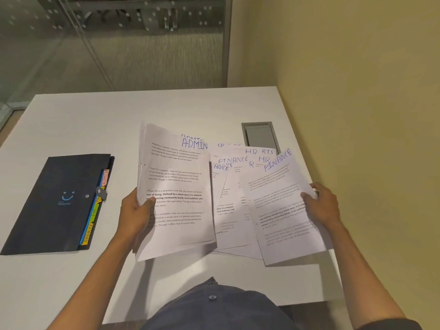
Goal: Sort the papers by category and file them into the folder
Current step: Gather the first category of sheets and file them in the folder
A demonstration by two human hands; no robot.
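Dark blue expanding folder (57, 203) lying flat and closed near the table's left edge, with coloured divider tabs (95, 208) showing along its right side, lettered ADMIN, HR and SPORTS among them; one tab hidden behind the clasp. Left hand (135, 214) clamped on the left margin of a thin stack headed ADMIN (177, 186), thumb on top, fingers beneath, stack raised and tilted above the table's middle. Right hand (325, 204) gripping the right margin of a sheet headed FINANCE (283, 210), thumb on its face, fingers curled behind. Between the two, fanned loose papers (234, 201) flat on the surface, overlapping, headed FINANCE, HR and SPORTS in blue handwriting above printed paragraphs. White matte table (100, 120) with faint grain; grey rectangular cable hatch (260, 136) recessed toward the far right corner. Plain yellowish wall (357, 67) along the right edge; frosted, dotted glass partition (119, 32) with metal frame beyond the far edge.
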